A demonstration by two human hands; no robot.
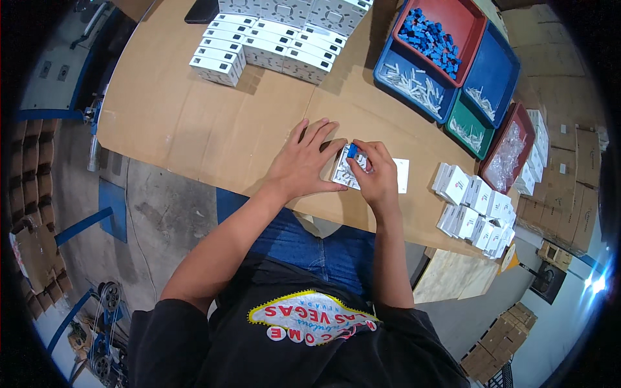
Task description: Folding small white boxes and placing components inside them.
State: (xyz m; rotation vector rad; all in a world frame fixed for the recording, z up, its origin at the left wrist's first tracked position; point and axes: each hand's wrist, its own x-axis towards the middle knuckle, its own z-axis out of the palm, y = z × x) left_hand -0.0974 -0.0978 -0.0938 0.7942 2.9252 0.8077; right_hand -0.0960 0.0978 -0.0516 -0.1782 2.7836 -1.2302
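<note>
In front of me on the cardboard-covered table lies a small open white box [350, 176] with a grey-and-white pattern inside. A plain white flap or card [402, 176] shows to its right, beyond my fingers. My right hand [377, 173] pinches a small blue block [352, 150] between thumb and fingers, over the box's far part. On the box's left side rests my left hand [301, 161], fingers spread, with its thumb and forefinger at the box's edge. My right fingers hide part of the box.
Stacked white patterned boxes [278, 48] stand at the far left. At the far right, a red tray [475, 35] holds blue blocks, beside blue trays [504, 52], a green tray [475, 110] and a dark red tray [527, 119]. Smaller white boxes [453, 184] cluster at right.
</note>
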